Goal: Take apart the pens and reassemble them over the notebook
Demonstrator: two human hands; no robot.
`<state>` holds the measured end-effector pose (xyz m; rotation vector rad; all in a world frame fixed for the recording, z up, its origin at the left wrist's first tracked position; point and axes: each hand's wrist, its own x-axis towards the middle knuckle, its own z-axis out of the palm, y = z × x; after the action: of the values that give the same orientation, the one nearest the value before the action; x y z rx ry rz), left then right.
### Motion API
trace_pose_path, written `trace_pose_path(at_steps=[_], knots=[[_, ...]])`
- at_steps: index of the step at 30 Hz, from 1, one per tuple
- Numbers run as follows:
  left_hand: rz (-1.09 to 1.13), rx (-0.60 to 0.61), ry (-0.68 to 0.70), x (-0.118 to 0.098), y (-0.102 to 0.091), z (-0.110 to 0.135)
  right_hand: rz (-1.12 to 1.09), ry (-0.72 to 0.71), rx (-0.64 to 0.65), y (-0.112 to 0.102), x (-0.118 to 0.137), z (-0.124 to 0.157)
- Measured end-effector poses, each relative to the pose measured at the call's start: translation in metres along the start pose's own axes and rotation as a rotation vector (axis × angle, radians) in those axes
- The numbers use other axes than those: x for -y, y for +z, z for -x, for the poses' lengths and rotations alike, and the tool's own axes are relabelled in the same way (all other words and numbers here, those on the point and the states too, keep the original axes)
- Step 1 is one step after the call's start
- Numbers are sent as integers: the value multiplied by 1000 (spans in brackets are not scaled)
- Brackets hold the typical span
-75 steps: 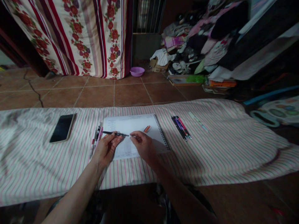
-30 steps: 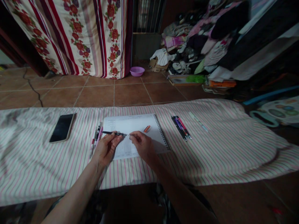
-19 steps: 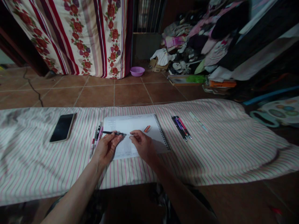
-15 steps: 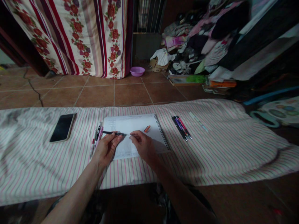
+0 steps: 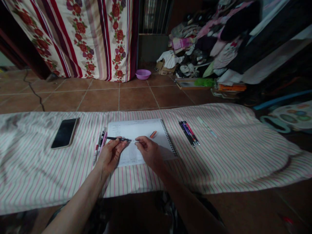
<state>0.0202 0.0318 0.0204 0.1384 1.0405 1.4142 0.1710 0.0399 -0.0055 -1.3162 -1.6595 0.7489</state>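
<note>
My left hand (image 5: 112,154) pinches a black pen (image 5: 112,138) whose back end points left. The fingers of my right hand (image 5: 149,151) are closed at the pen's pale, thin right end; I cannot tell whether they hold the pen itself or a separate slim part. Both hands are over a white spiral notebook (image 5: 136,127) with a printed table at its left edge. A small orange piece (image 5: 153,134) with a dark end lies on the page beyond my right hand. Several pens (image 5: 100,141) lie along the notebook's left side, close to my left wrist.
A striped cloth (image 5: 226,156) covers the surface. On it, a phone (image 5: 64,133) lies at the left, several pens (image 5: 189,134) lie right of the notebook, and a pale slim stick (image 5: 206,126) lies farther right. A purple basin (image 5: 143,74) stands on the tiled floor.
</note>
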Motion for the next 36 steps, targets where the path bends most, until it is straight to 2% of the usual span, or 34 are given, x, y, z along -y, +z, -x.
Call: trace_pose_path(at_steps=[20, 36], knots=[[8, -7, -21, 1, -1, 0, 10, -17, -4, 0, -1, 0], [-26, 14, 17, 2, -1, 0, -11, 3, 17, 0, -1, -1]])
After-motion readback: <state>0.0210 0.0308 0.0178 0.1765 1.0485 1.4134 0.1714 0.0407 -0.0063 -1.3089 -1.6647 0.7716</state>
